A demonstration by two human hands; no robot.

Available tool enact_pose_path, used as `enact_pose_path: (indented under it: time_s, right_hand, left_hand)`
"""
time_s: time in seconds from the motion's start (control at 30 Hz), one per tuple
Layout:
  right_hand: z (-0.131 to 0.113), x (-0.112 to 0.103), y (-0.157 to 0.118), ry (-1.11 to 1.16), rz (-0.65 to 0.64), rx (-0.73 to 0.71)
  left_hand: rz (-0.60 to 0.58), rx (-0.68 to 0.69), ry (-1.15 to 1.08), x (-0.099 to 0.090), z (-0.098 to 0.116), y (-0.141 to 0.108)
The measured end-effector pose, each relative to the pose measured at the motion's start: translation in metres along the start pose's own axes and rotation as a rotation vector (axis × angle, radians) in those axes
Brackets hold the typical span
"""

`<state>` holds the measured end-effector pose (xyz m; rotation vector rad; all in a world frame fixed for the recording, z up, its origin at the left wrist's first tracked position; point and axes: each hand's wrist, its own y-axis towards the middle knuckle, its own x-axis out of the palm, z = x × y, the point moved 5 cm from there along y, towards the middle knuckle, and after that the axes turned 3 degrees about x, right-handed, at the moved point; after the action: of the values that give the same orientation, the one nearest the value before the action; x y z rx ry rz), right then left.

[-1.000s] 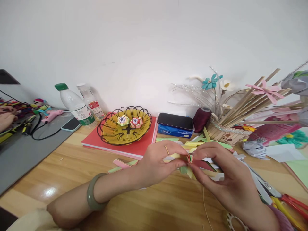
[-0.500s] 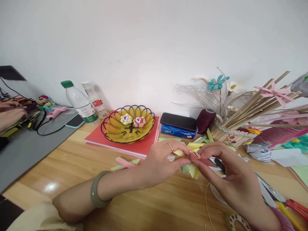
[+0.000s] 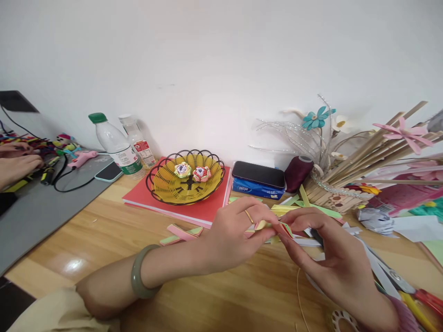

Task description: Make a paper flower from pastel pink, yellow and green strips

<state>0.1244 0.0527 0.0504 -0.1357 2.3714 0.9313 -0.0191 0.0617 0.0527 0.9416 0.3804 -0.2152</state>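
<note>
Between the fingertips of both hands is a small folded paper piece [image 3: 285, 229] in red, green and yellow. My left hand [image 3: 238, 233], with a ring and a green bangle at the wrist, pinches its left side. From the right, my right hand [image 3: 325, 249] grips the same piece between thumb and fingers. Part of the piece is hidden by the fingers. Yellow and green paper strips [image 3: 284, 208] lie behind the hands, and folded pink and green strips [image 3: 182, 234] rest on the table left of my left hand.
A yellow basket [image 3: 162, 186] with two paper flowers sits on red paper [image 3: 138, 196]. Behind are bottles [image 3: 121, 150], a phone on a blue pack [image 3: 258, 186] and a thread spool [image 3: 298, 173]. Scissors [image 3: 398, 276] lie right. Another person's hands [image 3: 20, 163] are far left.
The folded paper has been turned between my fingertips, and the yellow and green flaps that hung below it are now mostly out of sight. The view has shifted slightly.
</note>
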Motion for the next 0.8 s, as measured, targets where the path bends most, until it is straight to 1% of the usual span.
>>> enact_pose_path:
  time_s: [0.17, 0.33, 0.53, 0.8]
  right_hand:
    - [0.0011, 0.0014, -0.0001, -0.02, -0.005, -0.011]
    - [0.0006, 0.0014, 0.0007, -0.042, -0.005, -0.019]
    - [-0.0019, -0.0002, 0.0011, -0.065, -0.019, -0.058]
    - [-0.005, -0.0017, 0.003, -0.077, -0.06, -0.129]
  left_hand:
    - [-0.002, 0.058, 0.054, -0.0001, 0.0023, -0.0004]
    - [-0.006, 0.059, 0.052, 0.0003, 0.0007, -0.0009]
    - [-0.008, 0.054, -0.014, -0.0005, 0.0002, 0.0021]
    - [-0.091, 0.075, -0.005, -0.0039, 0.0072, 0.0085]
